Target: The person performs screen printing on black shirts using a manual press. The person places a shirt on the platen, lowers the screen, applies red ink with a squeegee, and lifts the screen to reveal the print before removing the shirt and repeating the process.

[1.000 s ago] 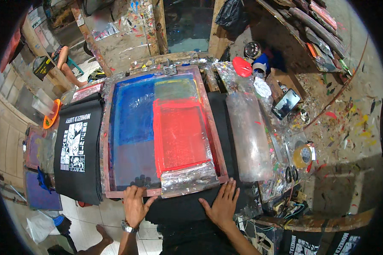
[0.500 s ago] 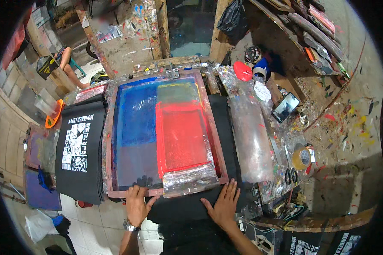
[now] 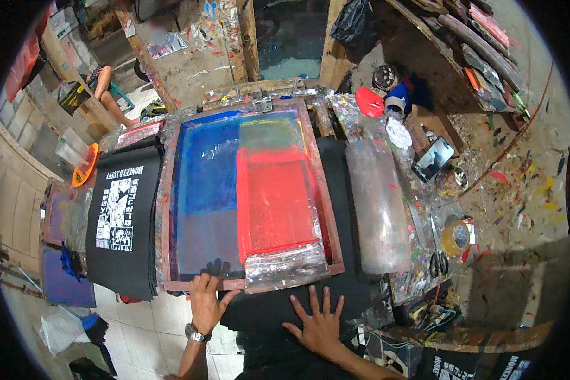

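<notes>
A screen printing frame [image 3: 337, 253] with reddish wooden sides lies on the table before me. Blue, greenish and bright red areas cover its mesh [image 3: 275, 202], and a paint-smeared pale strip [image 3: 285, 269] crosses its near right part. My left hand [image 3: 207, 305], with a watch on the wrist, grips the near rim, fingers over the top and thumb out to the right. Just below the frame, my right hand [image 3: 318, 322] lies flat with spread fingers on black fabric [image 3: 259, 311]. The fabric runs under the frame and shows along its right side; the part beneath is hidden.
Black printed fabric [image 3: 120, 209] lies stacked on the left. To the right are a clear-wrapped board [image 3: 380, 209], scissors [image 3: 438, 259], a tape roll [image 3: 455, 235] and a phone [image 3: 434, 158]. Another person's leg [image 3: 111, 101] shows at the far left.
My right hand has moved off the frame's near right corner, down and left onto the black fabric, its fingers now spread. My left hand stays at the rim. The view has shifted slightly.
</notes>
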The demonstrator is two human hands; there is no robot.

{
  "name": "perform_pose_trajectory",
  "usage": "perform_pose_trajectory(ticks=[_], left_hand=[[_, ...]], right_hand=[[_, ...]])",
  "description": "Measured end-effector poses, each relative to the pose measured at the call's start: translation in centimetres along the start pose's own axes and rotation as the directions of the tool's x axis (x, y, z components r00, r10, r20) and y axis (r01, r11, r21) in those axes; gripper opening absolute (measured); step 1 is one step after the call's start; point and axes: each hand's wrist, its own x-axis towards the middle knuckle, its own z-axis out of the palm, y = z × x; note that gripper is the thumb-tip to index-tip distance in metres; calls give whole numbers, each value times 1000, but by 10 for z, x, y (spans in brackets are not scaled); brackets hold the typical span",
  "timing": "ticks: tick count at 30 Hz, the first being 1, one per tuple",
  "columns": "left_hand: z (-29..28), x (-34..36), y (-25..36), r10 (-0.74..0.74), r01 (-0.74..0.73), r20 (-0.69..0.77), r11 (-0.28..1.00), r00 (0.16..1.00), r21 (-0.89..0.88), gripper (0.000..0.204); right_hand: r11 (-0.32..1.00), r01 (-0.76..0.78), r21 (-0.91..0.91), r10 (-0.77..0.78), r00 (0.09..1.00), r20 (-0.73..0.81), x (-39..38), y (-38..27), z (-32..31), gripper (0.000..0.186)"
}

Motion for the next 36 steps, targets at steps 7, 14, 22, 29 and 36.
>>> perform_pose_trajectory(ticks=[7,14,22,29,36], left_hand=[[1,-1,-1,-37,37,7,999,999,-12,46],[0,-2,-1,-32,32,-10,999,999,-5,44],[1,-1,-1,16,-15,-29,1000,999,10,46],[5,-5,-9,-30,29,-27,998,999,-52,45],[9,-10,-12,27,-26,-44,999,999,23,43]], right_hand=[[1000,10,-10,-10,999,-49,-1,-2,4,74],[1000,-4,2,4,999,-34,-5,-4,9,74],[1000,-2,12,2,1000,-21,-6,-4,8,74],[1000,24,8,-24,1000,2,-8,-9,-8,76],[881,447,157,-423,891,-166,101,-8,-86,71]])
